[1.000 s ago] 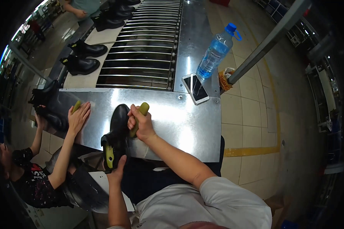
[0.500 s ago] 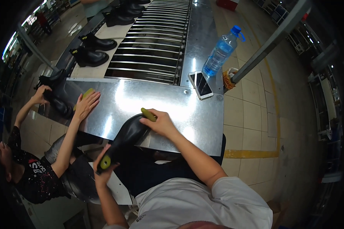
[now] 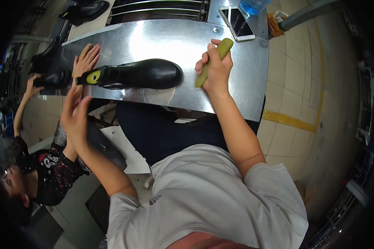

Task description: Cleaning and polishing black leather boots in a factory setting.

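Note:
A glossy black boot [image 3: 153, 74] rests on the metal tabletop in front of me, its toe to the right. A yellow-green piece [image 3: 94, 76] with a round hole shows in its top at the left. My left hand [image 3: 76, 116] is just below that top end, apart from the boot, thumb and fingers spread and somewhat blurred. To the right of the toe, my right hand [image 3: 216, 66] is raised over the table. Its fingers wrap round a long olive-green pad [image 3: 224, 49], which sticks out at both ends.
A co-worker's hand [image 3: 85, 62] lies on the table [image 3: 162, 35] beyond my left hand; their other hand holds a dark boot [image 3: 52, 79]. A white phone [image 3: 239, 25] and a blue bottle [image 3: 253, 5] stand at the far right. Another black boot [image 3: 85, 11] sits beside the rollers [image 3: 158, 9].
Both my hands have let go of the boot, which now rests on the table with its toe turned right. My right hand has moved right with the pad. The view has tilted down.

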The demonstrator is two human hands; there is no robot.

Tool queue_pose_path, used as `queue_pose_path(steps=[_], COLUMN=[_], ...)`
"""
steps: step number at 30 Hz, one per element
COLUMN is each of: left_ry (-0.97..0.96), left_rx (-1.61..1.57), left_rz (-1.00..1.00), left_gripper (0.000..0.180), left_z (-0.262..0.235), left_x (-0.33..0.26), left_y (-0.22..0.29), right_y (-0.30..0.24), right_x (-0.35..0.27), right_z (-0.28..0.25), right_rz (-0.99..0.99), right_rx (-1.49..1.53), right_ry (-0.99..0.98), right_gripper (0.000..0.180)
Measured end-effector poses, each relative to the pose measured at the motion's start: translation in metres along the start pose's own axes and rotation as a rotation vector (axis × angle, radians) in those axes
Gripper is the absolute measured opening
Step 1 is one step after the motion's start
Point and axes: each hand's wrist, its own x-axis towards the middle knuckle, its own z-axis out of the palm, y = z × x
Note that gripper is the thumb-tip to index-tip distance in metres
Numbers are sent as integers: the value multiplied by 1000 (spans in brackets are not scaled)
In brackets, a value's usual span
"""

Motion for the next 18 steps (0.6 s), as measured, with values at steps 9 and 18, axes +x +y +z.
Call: queue_pose_path(steps=[9,18], left_ry=[-266,-102], left_rx=[563,723], left_rz=[692,828], left_gripper=[57,69], left_z=[125,165], left_x=[-1,6], left_y=[88,48], right_y=[22,25], right_x=[7,-2], right_z=[47,58], right_rz=[111,96], right_rx=[205,154], right_ry=[161,250], right_gripper=[16,16])
